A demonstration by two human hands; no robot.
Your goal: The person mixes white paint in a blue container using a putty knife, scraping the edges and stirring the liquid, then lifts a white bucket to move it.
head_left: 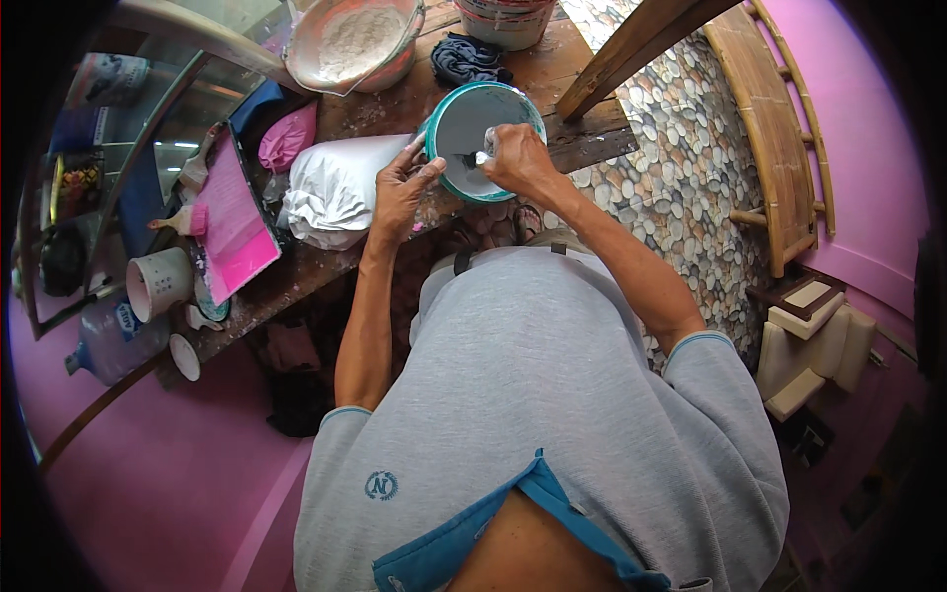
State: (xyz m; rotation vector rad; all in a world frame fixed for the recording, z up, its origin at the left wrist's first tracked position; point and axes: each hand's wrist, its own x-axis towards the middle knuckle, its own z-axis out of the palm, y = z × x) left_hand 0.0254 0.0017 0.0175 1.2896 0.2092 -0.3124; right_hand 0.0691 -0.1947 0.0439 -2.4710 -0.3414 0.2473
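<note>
A teal-rimmed bucket point(431, 138) stands at the table's edge with pale grey, smooth stuff inside. My left hand point(400, 189) is at its left side, thumb and fingers closed on the rim. Over the opening, my right hand point(523, 161) is closed in a fist around something smeared white. Only a small pale bit and a dark spot below it show, so its kind is hidden. Beside my left hand lies a full white sack point(333, 187). A bundled dark cloth point(469, 61) rests just beyond the bucket.
A bucket of whitish powder point(360, 44) and another pail point(506, 22) stand at the far side. Left are a pink sheet point(237, 212), a brush point(187, 220), a white tub point(160, 283) and a water bottle point(118, 340). A wooden post point(641, 54) slants at right, before a bamboo bench point(774, 138).
</note>
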